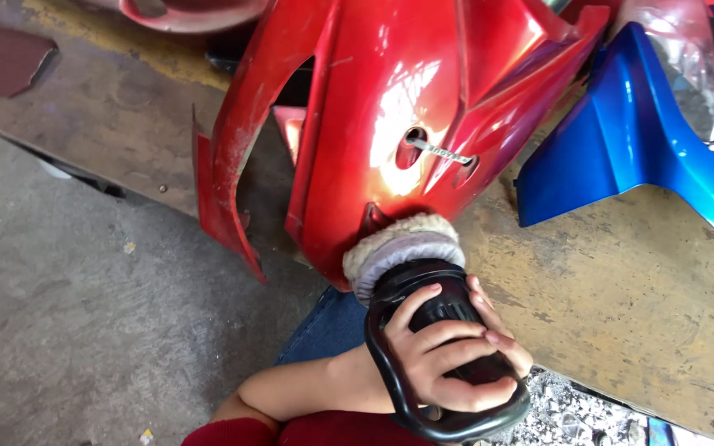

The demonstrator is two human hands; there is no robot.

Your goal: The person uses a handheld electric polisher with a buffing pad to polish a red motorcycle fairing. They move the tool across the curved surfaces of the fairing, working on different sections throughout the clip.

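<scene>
Left hand [444,351] around polisher [423,281]

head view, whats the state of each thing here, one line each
polisher: held in both hands, wool pad pressed against the red panel
wool pad: touching the red panel's lower edge
red panel: glossy, lying on the bench, overhanging its edge
blue panel: lying on the bench, apart from the pad
left hand: grip closed around the polisher body
right hand: mostly hidden, fingers on the polisher
bench: worn, stained

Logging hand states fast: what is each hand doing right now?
Left hand: closed around the black polisher.
Right hand: fingertips show on the polisher's far side, gripping it too.
</scene>
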